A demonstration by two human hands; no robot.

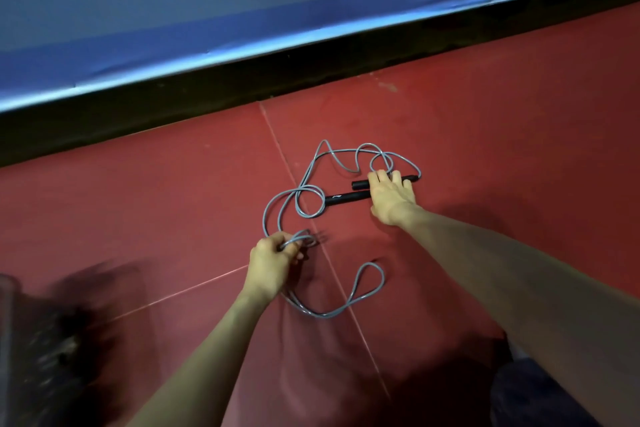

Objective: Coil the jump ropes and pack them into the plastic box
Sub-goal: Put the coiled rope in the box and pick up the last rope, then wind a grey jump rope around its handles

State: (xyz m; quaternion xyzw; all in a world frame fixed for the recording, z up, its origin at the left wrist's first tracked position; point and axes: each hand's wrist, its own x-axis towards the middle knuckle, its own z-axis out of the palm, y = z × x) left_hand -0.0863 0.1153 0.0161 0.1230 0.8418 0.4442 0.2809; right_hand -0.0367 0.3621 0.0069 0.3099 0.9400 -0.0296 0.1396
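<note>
Mid-coil: left hand [273, 258] gripping rope [304, 196] loops, right hand [391, 196] spread over handles [341, 199] at one o'clock; next, gathering slack.

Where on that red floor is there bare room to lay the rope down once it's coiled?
Free: the red mat left of the rope, up to the black wall base; also the mat right of the handles, toward the wall. Crowded: the middle, where rope loops sprawl between the left hand and right hand. The blurred dark thing fills the lower left.
</note>
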